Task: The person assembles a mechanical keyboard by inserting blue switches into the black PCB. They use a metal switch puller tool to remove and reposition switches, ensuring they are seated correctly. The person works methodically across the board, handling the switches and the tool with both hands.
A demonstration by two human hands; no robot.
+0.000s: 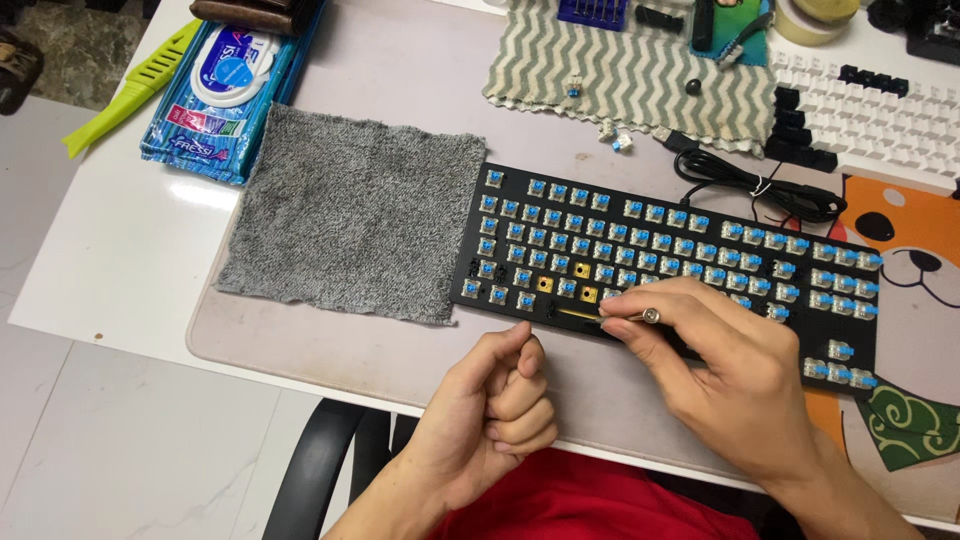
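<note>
Black and studded with blue switches, the bare keyboard plate (668,262) lies under your right hand (730,375), its keycaps all off. Your right fingers are pinched narrow around a thin metal tool (632,317), thumb below and forefinger above, with the tool's small round silver end showing just past your knuckles. The tool's tip points left along the plate's near edge, reaching a long brass-coloured slot (578,313) just beyond your fingertips (612,303). Two empty switch sockets (567,289) with yellow-gold frames sit right above that tip, among the bottom rows of switches.

Your left hand (490,420) is curled into a loose fist on the desk mat (330,345), thumb tucked against the forefinger, holding nothing that you can see; it rests just short of the plate's near edge, close to your right fingers but apart from them.

Left of your left knuckles a grey terry cloth (360,210) lies flat, its right edge touching the plate. Far beyond your fingers are a chevron-striped towel (640,75) with loose switches (617,135) by it, a coiled black cable (760,185), a white keyboard (880,115) with some black keys, and a blue wet-wipe pack (225,90) next to a lime-green plastic tool (135,90).
</note>
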